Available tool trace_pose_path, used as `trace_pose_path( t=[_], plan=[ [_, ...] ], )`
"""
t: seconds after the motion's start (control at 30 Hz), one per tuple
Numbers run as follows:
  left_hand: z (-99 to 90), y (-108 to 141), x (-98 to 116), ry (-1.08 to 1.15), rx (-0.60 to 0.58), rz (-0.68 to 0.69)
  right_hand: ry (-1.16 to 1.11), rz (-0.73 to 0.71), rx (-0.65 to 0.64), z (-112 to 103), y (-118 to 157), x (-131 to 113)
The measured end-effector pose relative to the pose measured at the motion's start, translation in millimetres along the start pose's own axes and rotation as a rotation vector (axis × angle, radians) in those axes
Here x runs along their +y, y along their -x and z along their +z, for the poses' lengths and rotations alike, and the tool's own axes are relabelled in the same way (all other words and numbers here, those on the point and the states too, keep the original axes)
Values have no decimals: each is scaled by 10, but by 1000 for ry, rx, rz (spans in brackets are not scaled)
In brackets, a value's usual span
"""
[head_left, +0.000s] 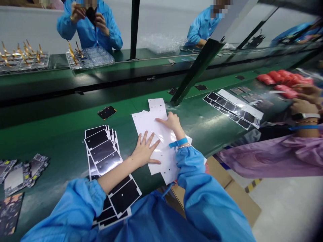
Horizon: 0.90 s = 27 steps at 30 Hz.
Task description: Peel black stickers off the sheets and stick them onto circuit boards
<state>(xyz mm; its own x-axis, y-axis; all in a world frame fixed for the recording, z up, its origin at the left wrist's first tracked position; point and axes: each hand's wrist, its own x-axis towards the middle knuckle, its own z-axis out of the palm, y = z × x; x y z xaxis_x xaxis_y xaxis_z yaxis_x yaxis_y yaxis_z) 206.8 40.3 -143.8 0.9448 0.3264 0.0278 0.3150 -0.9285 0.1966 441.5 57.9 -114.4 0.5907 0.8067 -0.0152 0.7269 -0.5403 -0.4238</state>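
My left hand (144, 150) lies flat with fingers spread on white sheets (157, 127) dotted with small holes. At the sheets' right side, my right hand (173, 122) presses down, its thumb stretched left and its other fingers bent; nothing shows gripped between them. A blue wrist strap (178, 142) and a bangle circle my right wrist. The white sheets overlap unevenly, and their lower right part passes under my sleeve. Beneath my left forearm, a fanned stack of black-panelled sheets with white borders (102, 151) rests on the green bench; my arm hides part of it.
Circuit boards (17, 178) lie at far left, and a small black board (107, 112) sits beyond the stack. A dark post (196, 74) slants up from the bench. More panelled strips (233, 109) and red bundles (285, 80) lie right, near a co-worker's hands (306, 104).
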Motion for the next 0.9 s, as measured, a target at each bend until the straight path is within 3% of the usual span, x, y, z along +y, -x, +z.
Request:
trace_pose_path(
  t=[0.1, 0.2, 0.37, 0.53, 0.77, 0.9],
  plan=[
    [7, 1, 5, -6, 27, -2, -42, 9, -128, -142, 64, -21],
    [32, -7, 4, -13, 50, -5, -89, -40, -234, -145, 270, -129],
    [64, -1, -4, -29, 80, 11, -122, -56, -212, 41, 607, -435],
    [74, 20, -12, -42, 127, 31, -253, -52, -277, 81, 669, -649],
    [147, -2, -27, -59, 246, 80, -601, -79, -512, 40, 679, -639],
    [110, 46, -59, -65, 354, 181, -851, -105, -470, -77, 721, -554]
  ],
)
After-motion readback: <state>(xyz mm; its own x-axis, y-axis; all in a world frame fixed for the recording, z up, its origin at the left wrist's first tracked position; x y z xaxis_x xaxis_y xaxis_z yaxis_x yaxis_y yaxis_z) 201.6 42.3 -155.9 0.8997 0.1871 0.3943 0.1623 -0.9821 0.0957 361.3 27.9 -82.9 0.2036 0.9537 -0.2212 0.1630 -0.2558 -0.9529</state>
